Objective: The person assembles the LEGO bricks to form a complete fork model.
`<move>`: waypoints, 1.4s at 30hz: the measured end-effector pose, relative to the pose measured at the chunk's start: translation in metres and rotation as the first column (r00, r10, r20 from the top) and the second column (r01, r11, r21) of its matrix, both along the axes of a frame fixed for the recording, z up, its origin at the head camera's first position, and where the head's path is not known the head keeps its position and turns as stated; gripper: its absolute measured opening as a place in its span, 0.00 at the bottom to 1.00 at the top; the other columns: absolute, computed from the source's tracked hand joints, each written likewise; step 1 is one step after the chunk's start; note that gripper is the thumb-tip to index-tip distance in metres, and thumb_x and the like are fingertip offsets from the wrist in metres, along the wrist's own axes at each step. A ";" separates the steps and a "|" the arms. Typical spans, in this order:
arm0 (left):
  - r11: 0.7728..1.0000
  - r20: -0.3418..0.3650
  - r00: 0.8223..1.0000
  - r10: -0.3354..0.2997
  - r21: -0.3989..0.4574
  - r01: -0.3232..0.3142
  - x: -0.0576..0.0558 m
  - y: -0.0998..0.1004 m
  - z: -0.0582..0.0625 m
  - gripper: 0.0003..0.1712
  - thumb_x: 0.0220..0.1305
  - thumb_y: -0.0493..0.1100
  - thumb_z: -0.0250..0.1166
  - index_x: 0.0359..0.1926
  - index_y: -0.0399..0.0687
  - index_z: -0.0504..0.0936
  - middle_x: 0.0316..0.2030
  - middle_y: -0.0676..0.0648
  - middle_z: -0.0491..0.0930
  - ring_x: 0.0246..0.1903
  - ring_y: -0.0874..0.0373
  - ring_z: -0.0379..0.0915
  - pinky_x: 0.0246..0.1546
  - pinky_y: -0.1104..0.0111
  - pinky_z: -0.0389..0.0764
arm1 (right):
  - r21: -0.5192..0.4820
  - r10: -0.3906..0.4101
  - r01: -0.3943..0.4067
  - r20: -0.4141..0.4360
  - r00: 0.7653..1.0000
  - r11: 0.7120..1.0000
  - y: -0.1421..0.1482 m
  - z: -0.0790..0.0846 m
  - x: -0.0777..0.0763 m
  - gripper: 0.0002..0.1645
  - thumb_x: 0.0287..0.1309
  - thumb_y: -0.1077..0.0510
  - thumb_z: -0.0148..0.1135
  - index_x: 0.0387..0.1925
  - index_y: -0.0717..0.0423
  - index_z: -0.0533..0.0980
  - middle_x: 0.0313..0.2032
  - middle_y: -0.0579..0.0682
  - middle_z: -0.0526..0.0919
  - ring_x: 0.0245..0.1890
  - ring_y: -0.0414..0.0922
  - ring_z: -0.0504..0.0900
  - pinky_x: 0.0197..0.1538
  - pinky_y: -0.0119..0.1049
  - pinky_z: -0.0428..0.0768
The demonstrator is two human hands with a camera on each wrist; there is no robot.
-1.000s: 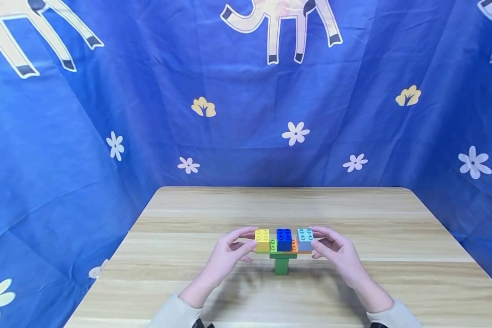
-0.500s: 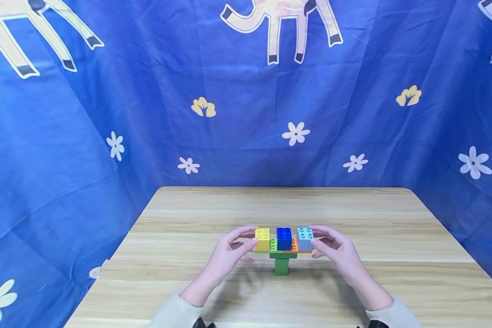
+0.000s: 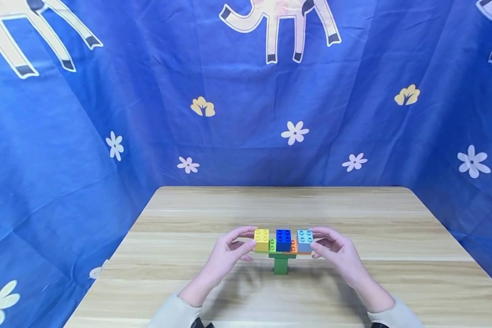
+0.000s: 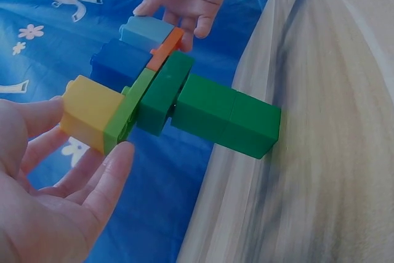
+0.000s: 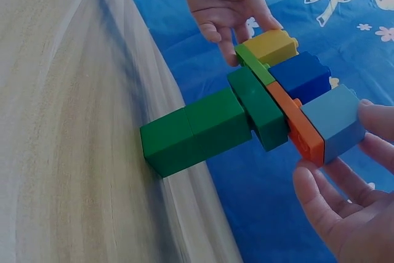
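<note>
A T-shaped build of toy bricks stands upright on the table, on a column of green bricks (image 4: 225, 115). Across the column's top lies a dark green flat brick (image 4: 165, 93), bearing a lime flat brick (image 4: 130, 110) and an orange one (image 5: 295, 121) side by side. Three square bricks top these: yellow (image 3: 261, 243), dark blue (image 3: 283, 242) and light blue (image 3: 305, 243). My left hand (image 3: 225, 255) holds the yellow brick's end between thumb and fingers. At the opposite end, my right hand (image 3: 341, 256) pinches the light blue brick the same way.
The wood-grain table (image 3: 188, 209) extends around the build on all sides. Behind it and along both sides hangs a blue cloth (image 3: 246, 136) printed with flowers and animals. Shadows of the hands fall on the table in front.
</note>
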State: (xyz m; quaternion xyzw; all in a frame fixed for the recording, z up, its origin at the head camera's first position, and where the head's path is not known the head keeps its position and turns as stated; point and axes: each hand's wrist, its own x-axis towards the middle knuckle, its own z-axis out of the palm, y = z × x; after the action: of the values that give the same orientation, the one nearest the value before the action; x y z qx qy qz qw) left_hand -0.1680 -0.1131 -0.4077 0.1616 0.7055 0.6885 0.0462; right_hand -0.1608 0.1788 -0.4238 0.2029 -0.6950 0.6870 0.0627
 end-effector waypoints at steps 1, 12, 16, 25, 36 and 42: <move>1.000 -0.001 1.000 0.000 0.001 0.000 0.000 0.000 0.000 0.22 0.61 0.40 0.64 0.56 0.43 0.74 0.49 0.38 0.73 0.39 0.45 0.78 0.34 0.55 0.82 | 0.001 0.001 -0.001 -0.003 1.000 1.000 0.000 0.000 0.000 0.21 0.55 0.70 0.61 0.51 0.71 0.70 0.41 0.58 0.79 0.36 0.44 0.81 0.34 0.43 0.83; 1.000 -0.003 1.000 0.000 0.002 0.000 0.000 -0.001 0.000 0.23 0.61 0.40 0.63 0.57 0.44 0.74 0.50 0.38 0.73 0.39 0.46 0.78 0.36 0.53 0.82 | -0.008 -0.001 0.001 -0.017 1.000 1.000 -0.001 -0.002 0.000 0.21 0.54 0.71 0.61 0.51 0.72 0.70 0.40 0.56 0.79 0.36 0.44 0.81 0.34 0.42 0.83; 1.000 -0.003 1.000 0.002 -0.008 -0.002 0.000 0.000 0.001 0.23 0.61 0.41 0.64 0.57 0.43 0.74 0.49 0.38 0.73 0.39 0.46 0.78 0.35 0.54 0.82 | -0.006 -0.009 0.009 -0.012 1.000 1.000 -0.001 -0.002 0.000 0.22 0.53 0.70 0.61 0.51 0.71 0.71 0.40 0.55 0.79 0.36 0.44 0.81 0.34 0.42 0.83; 1.000 0.006 1.000 0.017 -0.011 -0.016 -0.001 0.003 0.003 0.22 0.61 0.42 0.64 0.55 0.41 0.75 0.48 0.38 0.73 0.38 0.45 0.77 0.32 0.55 0.82 | -0.007 -0.009 0.009 -0.011 1.000 1.000 0.000 -0.002 0.000 0.21 0.55 0.70 0.60 0.52 0.71 0.70 0.42 0.54 0.80 0.35 0.44 0.80 0.32 0.43 0.83; 1.000 0.022 0.999 0.023 -0.004 -0.023 -0.002 0.003 0.003 0.21 0.61 0.42 0.64 0.54 0.42 0.76 0.47 0.37 0.73 0.37 0.43 0.77 0.31 0.52 0.82 | 0.006 -0.017 0.017 0.029 0.999 1.000 -0.001 -0.001 -0.002 0.21 0.56 0.68 0.61 0.51 0.70 0.71 0.41 0.59 0.79 0.35 0.45 0.81 0.33 0.44 0.83; 1.000 0.029 0.999 0.018 0.014 -0.018 -0.002 0.003 0.000 0.21 0.61 0.42 0.63 0.55 0.41 0.76 0.48 0.37 0.73 0.37 0.45 0.77 0.30 0.52 0.82 | -0.001 -0.017 0.017 0.031 0.999 1.000 -0.003 0.001 -0.003 0.21 0.55 0.68 0.62 0.51 0.70 0.71 0.41 0.56 0.80 0.35 0.44 0.81 0.33 0.43 0.83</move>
State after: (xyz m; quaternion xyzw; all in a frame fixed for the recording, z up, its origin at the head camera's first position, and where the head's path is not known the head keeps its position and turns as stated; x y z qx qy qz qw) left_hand -0.1702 -0.1105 -0.4077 0.1455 0.7013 0.6961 0.0492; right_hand -0.1634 0.1761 -0.4231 0.1863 -0.6972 0.6898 0.0578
